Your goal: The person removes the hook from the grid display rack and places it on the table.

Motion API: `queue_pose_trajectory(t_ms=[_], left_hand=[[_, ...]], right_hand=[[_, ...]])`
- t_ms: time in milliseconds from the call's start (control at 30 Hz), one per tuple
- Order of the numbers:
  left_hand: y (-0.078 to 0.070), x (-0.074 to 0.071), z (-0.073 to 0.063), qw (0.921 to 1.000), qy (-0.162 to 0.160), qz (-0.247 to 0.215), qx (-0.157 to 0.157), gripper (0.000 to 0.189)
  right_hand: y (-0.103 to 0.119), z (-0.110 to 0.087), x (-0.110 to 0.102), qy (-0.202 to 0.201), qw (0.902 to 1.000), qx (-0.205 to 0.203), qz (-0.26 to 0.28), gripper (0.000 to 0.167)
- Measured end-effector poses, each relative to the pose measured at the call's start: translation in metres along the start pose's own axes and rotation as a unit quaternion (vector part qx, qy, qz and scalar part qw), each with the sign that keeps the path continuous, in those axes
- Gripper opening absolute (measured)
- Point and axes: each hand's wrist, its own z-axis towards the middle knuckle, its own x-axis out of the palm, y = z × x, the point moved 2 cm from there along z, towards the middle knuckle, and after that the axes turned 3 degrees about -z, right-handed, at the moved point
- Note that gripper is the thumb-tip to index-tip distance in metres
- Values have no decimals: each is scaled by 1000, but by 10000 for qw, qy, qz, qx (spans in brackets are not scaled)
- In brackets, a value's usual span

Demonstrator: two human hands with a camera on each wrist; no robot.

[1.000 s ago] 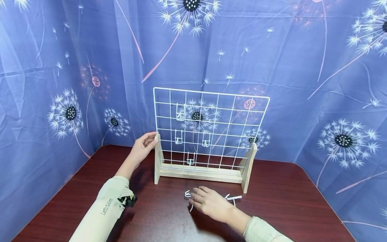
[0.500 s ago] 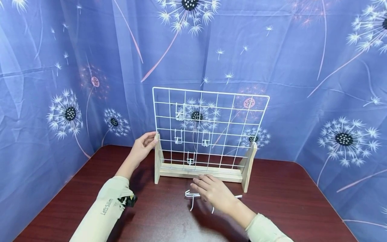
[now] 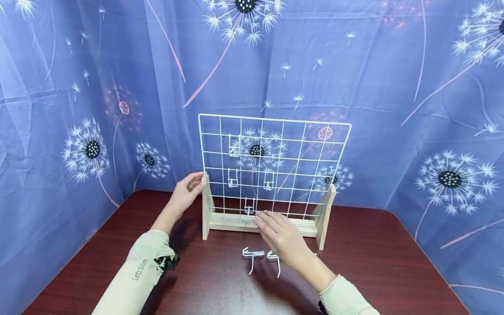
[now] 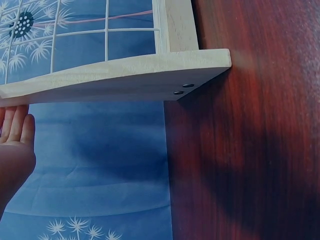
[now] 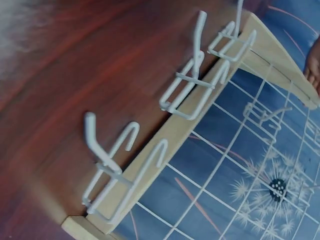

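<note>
A white wire grid panel (image 3: 293,144) stands upright in a pale wooden stand (image 3: 323,218). My left hand (image 3: 185,194) holds the top of the stand's left upright between thumb and fingers; in the left wrist view its fingers (image 4: 20,125) meet the wooden upright (image 4: 125,75). Several white wire hooks (image 3: 232,178) hang on the grid's left half. Loose hooks (image 3: 252,258) lie on the table in front, one mostly hidden by the right arm. My right hand (image 3: 283,236) hovers above them before the stand's base, fingers extended. The right wrist view shows three loose hooks (image 5: 192,85) but no right fingers.
The dark red wood table (image 3: 378,253) carries the stand. A blue dandelion-print cloth (image 3: 157,87) hangs behind and at both sides.
My right hand has lifted from the loose hooks and moved up and away toward the grid's base, uncovering more of them. The left hand stays in place.
</note>
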Motion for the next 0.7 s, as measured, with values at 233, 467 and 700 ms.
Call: queue_pose_trajectory(t_ms=[233,467,700], left_hand=[[7,-2,3,10000,-5,-10,-37,45],[8,-2,2,10000,-30,-77,3,45],[8,-1,3,9999,-23,-97,14,44]], right_hand=[[-10,14,-5,-844,9952,492,22,26],[-22,20,-6,-1092,9842,1370,249,29],[-26,22,-2,-921,9716,2144,388,38]])
